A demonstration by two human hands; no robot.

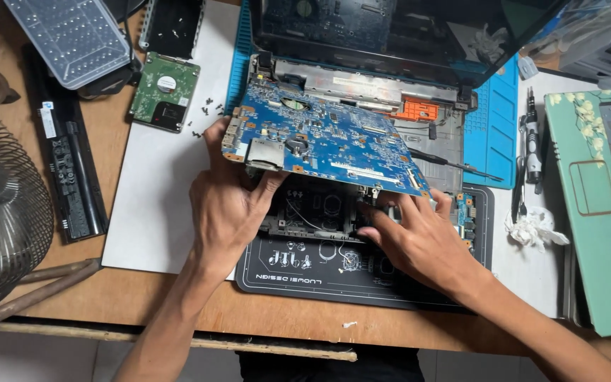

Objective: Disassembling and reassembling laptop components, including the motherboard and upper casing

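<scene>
Blue circuit board [327, 138] tilted above open laptop base [390, 106]; left hand [224, 205] fingers gripping board's 8 o'clock edge; right hand [419, 237] fingers narrow, under 5 o'clock edge; hard drive [164, 90] at 10 o'clock.

Person's L hand [224, 205] shows just below the L end of the blue circuit board [327, 138]: bare, back side to cam, knuckles & tendons plain, slim wrist. R hand [419, 240], below the board's R end, is bare too, w/ long thin fingers [383, 221] & short nails. L forearm [167, 325] & R forearm [532, 318] are lean and bare right to the frame edge. Well below the board, btwn the forearms, a strip of dark clothing [330, 368]; kind can't be told.
</scene>
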